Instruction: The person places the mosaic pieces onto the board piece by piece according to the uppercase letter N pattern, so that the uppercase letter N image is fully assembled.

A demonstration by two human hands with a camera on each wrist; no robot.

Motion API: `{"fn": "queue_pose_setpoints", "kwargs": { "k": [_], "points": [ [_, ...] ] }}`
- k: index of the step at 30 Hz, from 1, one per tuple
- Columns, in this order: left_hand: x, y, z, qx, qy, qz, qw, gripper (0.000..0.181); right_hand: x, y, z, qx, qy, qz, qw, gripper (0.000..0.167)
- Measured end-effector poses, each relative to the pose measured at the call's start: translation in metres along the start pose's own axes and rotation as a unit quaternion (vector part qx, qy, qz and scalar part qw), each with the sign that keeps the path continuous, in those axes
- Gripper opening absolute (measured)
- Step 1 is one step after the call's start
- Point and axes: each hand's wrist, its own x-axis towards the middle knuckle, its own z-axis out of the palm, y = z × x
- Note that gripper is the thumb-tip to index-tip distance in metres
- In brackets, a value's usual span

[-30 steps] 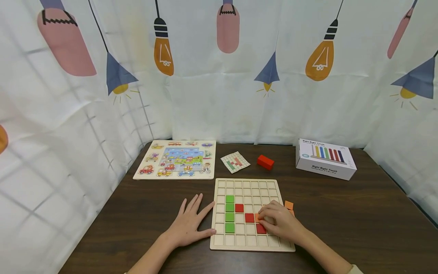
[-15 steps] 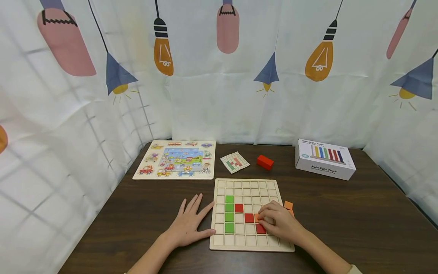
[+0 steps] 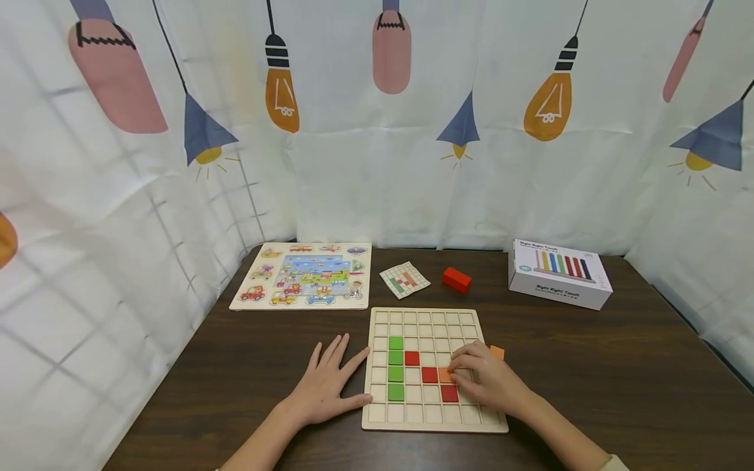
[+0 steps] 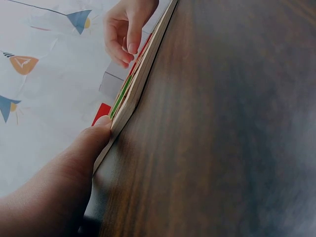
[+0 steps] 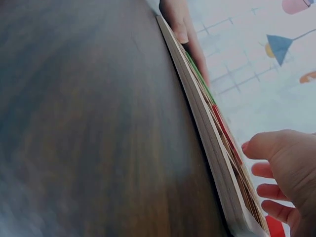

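Observation:
A wooden grid board (image 3: pixel 432 414) lies on the table with a column of several green tiles (image 3: pixel 396 374) and three red tiles (image 3: pixel 430 375) in its squares. One orange tile (image 3: pixel 444 375) sits in a square beside a red one. My right hand (image 3: pixel 485 376) hovers just over that orange tile, loosely bent; in the right wrist view the thumb (image 5: pixel 266 144) and fingers are apart, holding nothing. Flat with spread fingers, my left hand (image 3: pixel 321 386) rests on the table, its thumb (image 4: pixel 101 122) touching the board's left edge.
Past the board's right edge lies a loose orange tile (image 3: pixel 497 352), partly behind my right hand. Farther back are a small grid pattern card (image 3: pixel 405 279), a red block (image 3: pixel 457 279), a vehicle picture puzzle (image 3: pixel 300 275) and a white box (image 3: pixel 559 275).
My right hand has drawn slightly right and away from the orange tile, uncovering more of it. The left hand has stayed still.

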Motion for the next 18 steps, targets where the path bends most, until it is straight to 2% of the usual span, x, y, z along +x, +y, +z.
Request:
{"fn": "queue_pose_setpoints", "kwargs": {
  "k": [8,18],
  "points": [
    [0.0,-0.001,0.001,-0.001,-0.003,-0.004,1.0,0.081,-0.001,0.01,-0.009,-0.027,0.007,0.023,0.9993,0.017],
    [0.0,-0.001,0.002,0.003,0.0,-0.004,1.0,0.082,-0.007,0.029,-0.024,-0.029,0.01,0.086,0.9958,0.018]
  ]
}}
